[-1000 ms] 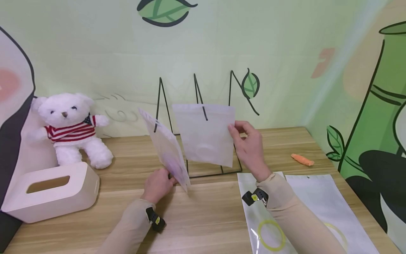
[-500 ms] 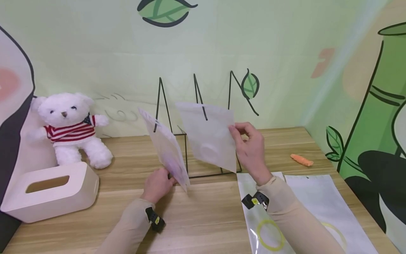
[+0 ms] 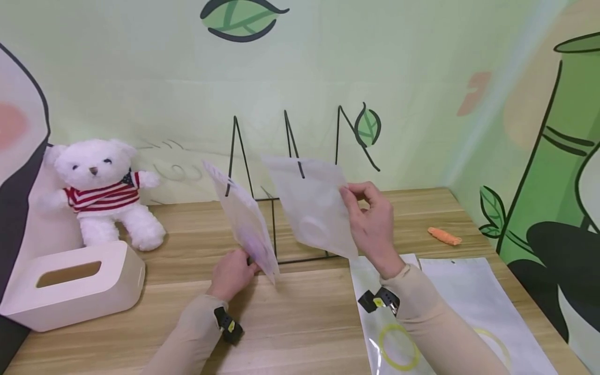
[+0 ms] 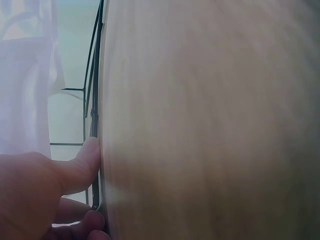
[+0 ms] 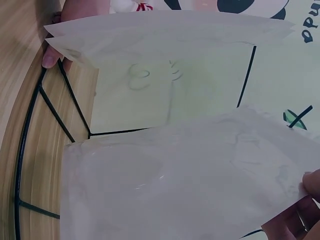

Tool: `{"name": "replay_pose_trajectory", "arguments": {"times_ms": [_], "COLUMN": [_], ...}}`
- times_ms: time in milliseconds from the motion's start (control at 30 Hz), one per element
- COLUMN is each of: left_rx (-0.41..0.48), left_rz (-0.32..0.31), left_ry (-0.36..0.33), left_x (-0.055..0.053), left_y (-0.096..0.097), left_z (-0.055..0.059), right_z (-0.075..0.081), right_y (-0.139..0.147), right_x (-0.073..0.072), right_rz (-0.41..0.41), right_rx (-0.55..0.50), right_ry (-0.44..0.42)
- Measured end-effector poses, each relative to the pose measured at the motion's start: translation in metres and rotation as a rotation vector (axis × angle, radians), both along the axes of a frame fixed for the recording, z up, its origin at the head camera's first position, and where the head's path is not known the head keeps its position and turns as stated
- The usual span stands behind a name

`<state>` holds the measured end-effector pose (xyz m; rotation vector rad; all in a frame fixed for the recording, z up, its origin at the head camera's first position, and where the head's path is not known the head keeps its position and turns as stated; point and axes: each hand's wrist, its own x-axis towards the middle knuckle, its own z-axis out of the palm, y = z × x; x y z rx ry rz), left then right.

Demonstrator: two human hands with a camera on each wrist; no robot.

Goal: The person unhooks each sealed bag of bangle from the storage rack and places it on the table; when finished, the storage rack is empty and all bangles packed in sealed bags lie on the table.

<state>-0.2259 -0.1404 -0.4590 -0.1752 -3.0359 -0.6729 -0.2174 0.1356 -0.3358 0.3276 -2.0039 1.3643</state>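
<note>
A black wire display rack (image 3: 274, 229) with three upright hooks stands on the wooden table against the wall. My left hand (image 3: 230, 273) grips its base at the front left; in the left wrist view the thumb lies along the black wire (image 4: 96, 115) with fingers below. From the left hook hang white pouches (image 3: 240, 221), seen nearly edge-on, a purplish patch low on them. Another white pouch (image 3: 311, 203) hangs on the middle hook, turned at an angle. My right hand (image 3: 373, 224) pinches that pouch's right edge between thumb and fingers. The right hook carries nothing.
Two flat white packets (image 3: 473, 297) with yellow rings lie at the right front, partly under my right forearm. Beyond them is a small orange item (image 3: 444, 236). A white teddy bear (image 3: 110, 195) and a tissue box (image 3: 98, 294) are at the left.
My right hand has drawn the middle pouch's right edge slightly down and toward me, so the pouch now hangs more slanted. The left hand keeps its hold on the rack.
</note>
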Motion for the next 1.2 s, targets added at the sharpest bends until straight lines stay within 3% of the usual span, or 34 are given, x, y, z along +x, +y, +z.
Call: {"name": "replay_pose_trajectory", "arguments": {"times_ms": [667, 1200], "left_rx": [0.005, 0.010], "left_rz": [-0.022, -0.014], "left_ry": [0.022, -0.023], "left_x": [0.001, -0.002], "left_y": [-0.001, -0.001], "left_z": [0.000, -0.001], "right_z": [0.009, 0.025], "right_y": [0.006, 0.014], "right_x": [0.019, 0.045], "right_rz": [0.002, 0.062], "right_rx": [-0.057, -0.127], "right_ry": [0.004, 0.041]}}
